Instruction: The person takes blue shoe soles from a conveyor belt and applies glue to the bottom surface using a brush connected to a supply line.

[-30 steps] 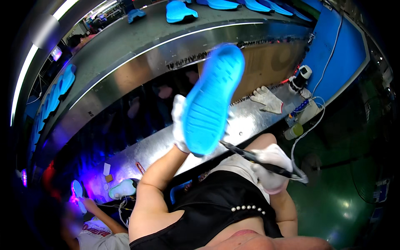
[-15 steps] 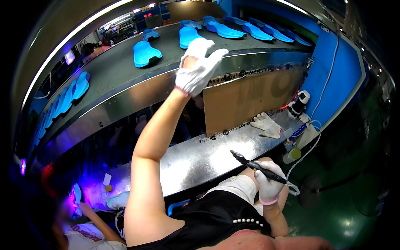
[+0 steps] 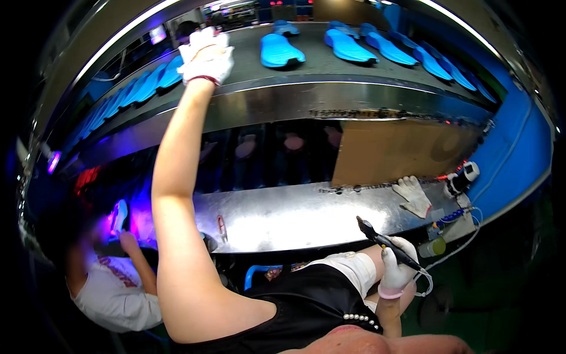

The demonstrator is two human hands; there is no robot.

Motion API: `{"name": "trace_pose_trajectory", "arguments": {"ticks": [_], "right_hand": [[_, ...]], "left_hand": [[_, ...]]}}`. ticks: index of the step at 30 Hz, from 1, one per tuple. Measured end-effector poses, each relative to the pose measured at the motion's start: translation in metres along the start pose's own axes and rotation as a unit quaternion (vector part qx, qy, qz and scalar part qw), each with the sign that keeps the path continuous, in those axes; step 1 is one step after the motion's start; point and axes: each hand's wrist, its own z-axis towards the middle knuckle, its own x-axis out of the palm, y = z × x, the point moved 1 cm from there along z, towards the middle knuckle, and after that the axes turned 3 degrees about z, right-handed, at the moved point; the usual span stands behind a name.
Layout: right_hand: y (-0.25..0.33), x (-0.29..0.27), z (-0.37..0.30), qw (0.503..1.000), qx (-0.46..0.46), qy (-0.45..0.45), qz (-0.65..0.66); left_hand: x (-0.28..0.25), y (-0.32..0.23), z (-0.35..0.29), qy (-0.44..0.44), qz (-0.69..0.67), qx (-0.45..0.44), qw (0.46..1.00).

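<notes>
My left hand point(image 3: 206, 58), in a white glove, is stretched out over the dark conveyor belt point(image 3: 242, 62). Its fingers look spread, with nothing visible in them. Just left of it lies a row of blue shoe soles point(image 3: 141, 85), and the closest one partly reaches the glove's edge. To its right on the belt, apart from the hand, rests a single blue sole point(image 3: 282, 52). Low at the right, my gloved right hand point(image 3: 399, 266) is closed around a black pen-shaped tool point(image 3: 383, 242) with a white cord, its tip pointing up and left.
More blue soles point(image 3: 392, 47) line the belt's right side. Below the belt runs a metal shelf point(image 3: 295, 221) with cardboard point(image 3: 401, 150) behind it. A loose white glove point(image 3: 414, 196) and a yellow-lidded jar point(image 3: 434, 246) are at the right. At the lower left sits another person point(image 3: 121, 289) holding a lit sole.
My left hand has moved left across the belt, toward the row of soles. The view has shifted left, so the soles appear farther right. My right hand keeps hold of the tool.
</notes>
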Motion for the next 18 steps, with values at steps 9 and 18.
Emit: {"name": "trace_pose_trajectory", "arguments": {"ticks": [9, 18], "right_hand": [[-0.020, 0.002, 0.000, 0.996, 0.047, -0.027, 0.069], [-0.054, -0.031, 0.025, 0.971, 0.151, -0.168, 0.078]], "left_hand": [[0.065, 0.106, -0.014, 0.036, -0.036, -0.071, 0.996], [-0.027, -0.034, -0.185, -0.292, -0.473, 0.030, 0.831]]}}
